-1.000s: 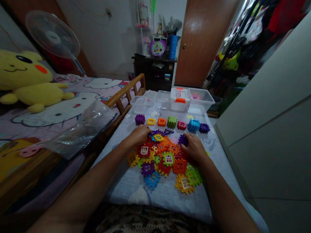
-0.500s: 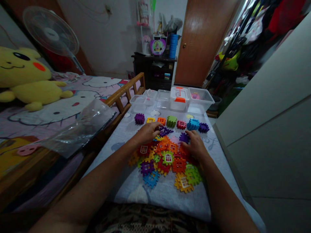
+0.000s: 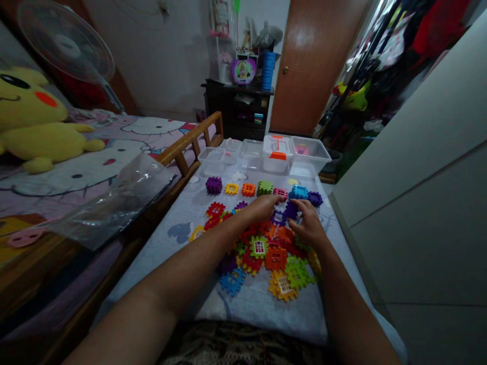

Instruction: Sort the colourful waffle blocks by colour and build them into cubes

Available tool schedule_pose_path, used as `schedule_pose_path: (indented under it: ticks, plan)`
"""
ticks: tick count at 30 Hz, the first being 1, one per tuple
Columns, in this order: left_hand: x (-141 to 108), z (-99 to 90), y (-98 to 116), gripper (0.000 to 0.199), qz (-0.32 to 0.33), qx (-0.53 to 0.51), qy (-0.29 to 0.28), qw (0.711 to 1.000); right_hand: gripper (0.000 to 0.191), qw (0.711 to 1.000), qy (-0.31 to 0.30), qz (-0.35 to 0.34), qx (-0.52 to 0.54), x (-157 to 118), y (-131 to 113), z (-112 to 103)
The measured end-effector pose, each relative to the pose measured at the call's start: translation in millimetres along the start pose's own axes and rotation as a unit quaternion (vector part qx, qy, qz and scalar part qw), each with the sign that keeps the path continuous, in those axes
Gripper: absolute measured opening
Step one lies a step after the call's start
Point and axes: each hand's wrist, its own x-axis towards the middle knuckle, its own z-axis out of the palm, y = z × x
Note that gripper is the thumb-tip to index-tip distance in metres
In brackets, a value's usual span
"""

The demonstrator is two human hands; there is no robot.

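My left hand (image 3: 262, 209) lies flat with the fingers close together, reaching over the pile of plastic block pieces (image 3: 266, 258). I can't see anything in it. My right hand (image 3: 307, 223) is bent, and its fingers (image 3: 300, 206) touch a purple piece (image 3: 291, 210), but I can't tell if they grip it. The pile sits right under my hands on a pale blue cloth (image 3: 182, 223), and it is red, orange, green, blue and yellow. Some pieces have little white windows (like tiny houses!). Past the pile is a row of block shapes (image 3: 264, 189), then clear plastic boxes (image 3: 212, 161) and a white box with an orange handle (image 3: 277, 154). Off to my left, a big yellow Pikachu toy (image 3: 34, 121) sits on a Hello Kitty bed sheet (image 3: 160, 129), behind a wooden bed rail (image 3: 190, 144).
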Motion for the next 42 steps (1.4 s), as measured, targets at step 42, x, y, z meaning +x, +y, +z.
schedule_pose_path:
  ticks: [42]
  plan:
    - [-136,-87.5,-110,0.039,-0.152,0.075,0.181,0.969,0.056,0.996,0.002,0.006,-0.092,22,14,-49]
